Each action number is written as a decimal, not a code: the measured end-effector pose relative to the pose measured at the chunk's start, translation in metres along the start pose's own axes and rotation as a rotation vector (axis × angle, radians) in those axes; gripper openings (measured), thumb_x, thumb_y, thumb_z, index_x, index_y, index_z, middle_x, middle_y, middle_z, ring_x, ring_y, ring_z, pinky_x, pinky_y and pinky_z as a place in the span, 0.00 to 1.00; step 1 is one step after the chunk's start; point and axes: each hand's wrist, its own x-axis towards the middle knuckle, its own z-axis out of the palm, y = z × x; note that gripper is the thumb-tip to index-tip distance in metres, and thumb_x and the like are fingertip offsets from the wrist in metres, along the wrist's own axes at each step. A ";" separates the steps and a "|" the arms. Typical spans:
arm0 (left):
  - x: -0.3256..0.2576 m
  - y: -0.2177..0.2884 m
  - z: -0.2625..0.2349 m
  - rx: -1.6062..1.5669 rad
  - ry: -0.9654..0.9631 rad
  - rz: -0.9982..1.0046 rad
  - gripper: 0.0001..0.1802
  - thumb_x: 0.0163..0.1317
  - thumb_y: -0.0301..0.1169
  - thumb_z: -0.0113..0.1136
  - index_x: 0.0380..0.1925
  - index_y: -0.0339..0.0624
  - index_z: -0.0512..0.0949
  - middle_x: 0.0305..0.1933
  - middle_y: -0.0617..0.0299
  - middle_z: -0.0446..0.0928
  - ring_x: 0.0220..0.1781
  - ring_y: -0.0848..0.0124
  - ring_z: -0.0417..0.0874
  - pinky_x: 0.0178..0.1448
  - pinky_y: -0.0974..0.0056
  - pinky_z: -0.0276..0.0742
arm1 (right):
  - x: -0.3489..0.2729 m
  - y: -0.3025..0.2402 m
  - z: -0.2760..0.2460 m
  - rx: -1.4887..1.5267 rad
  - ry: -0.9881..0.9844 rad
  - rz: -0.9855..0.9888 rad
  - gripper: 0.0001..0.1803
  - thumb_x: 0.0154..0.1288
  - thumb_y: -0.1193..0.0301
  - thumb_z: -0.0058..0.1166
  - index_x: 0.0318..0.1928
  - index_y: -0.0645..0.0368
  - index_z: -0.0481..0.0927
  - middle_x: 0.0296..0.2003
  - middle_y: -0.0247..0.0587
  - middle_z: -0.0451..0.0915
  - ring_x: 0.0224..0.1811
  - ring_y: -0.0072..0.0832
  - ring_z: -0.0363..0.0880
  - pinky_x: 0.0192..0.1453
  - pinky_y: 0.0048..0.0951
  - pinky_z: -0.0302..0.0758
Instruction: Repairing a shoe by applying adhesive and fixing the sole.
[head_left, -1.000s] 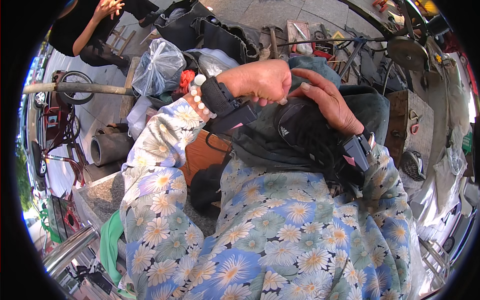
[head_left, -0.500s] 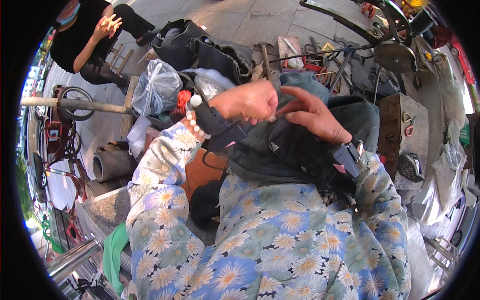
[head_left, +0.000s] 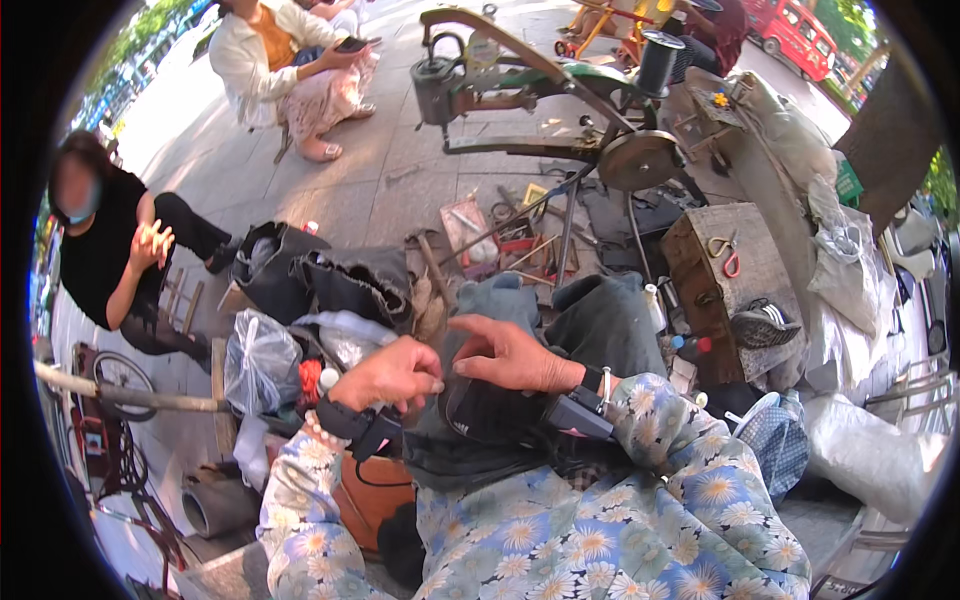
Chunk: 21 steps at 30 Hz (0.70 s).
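My left hand (head_left: 392,375) is over my lap, its fingers curled in and the thumb pressed against them. Whatever they pinch, if anything, is too small to make out. Close to its right is my right hand (head_left: 518,356), with index finger and thumb apart and nothing visible between them. The hands do not touch. Beneath them a black fabric item (head_left: 488,412) with a small white mark rests on the dark green cloth (head_left: 430,450) across my lap. Its full shape is partly hidden by my right hand and wrist. Each wrist wears a black strapped device.
Ahead stands a hand-cranked sewing machine (head_left: 520,90) with a black thread spool (head_left: 660,62). To the right, a wooden box (head_left: 715,270) carries scissors (head_left: 728,258) and a shoe (head_left: 766,324). A hammer (head_left: 433,262) and tools lie beyond my knees. Bags (head_left: 262,360) sit left; people sit farther off.
The view has tilted up and turned, bringing the whole sewing machine and another seated person into sight. My hands have drawn slightly apart, the left still curled.
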 end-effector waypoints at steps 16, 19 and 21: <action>0.014 -0.007 -0.019 -0.044 -0.107 -0.058 0.09 0.58 0.31 0.60 0.32 0.36 0.78 0.28 0.61 0.81 0.25 0.75 0.82 0.25 0.73 0.75 | 0.056 0.001 -0.157 -0.768 0.532 -0.092 0.23 0.51 0.70 0.58 0.49 0.63 0.75 0.41 0.47 0.80 0.43 0.46 0.79 0.47 0.39 0.76; 0.014 -0.005 -0.019 -0.038 -0.097 -0.095 0.09 0.58 0.32 0.60 0.32 0.36 0.79 0.28 0.61 0.81 0.25 0.75 0.82 0.26 0.72 0.76 | 0.084 0.010 -0.203 -1.121 0.747 -0.315 0.27 0.48 0.70 0.59 0.51 0.62 0.73 0.46 0.49 0.77 0.52 0.49 0.74 0.55 0.42 0.71; 0.015 -0.004 -0.018 -0.023 -0.085 -0.123 0.09 0.58 0.31 0.60 0.31 0.35 0.79 0.28 0.61 0.81 0.25 0.74 0.82 0.27 0.72 0.76 | 0.104 0.012 -0.225 -1.255 0.756 -0.319 0.28 0.48 0.70 0.60 0.53 0.63 0.72 0.47 0.48 0.76 0.55 0.46 0.72 0.58 0.40 0.69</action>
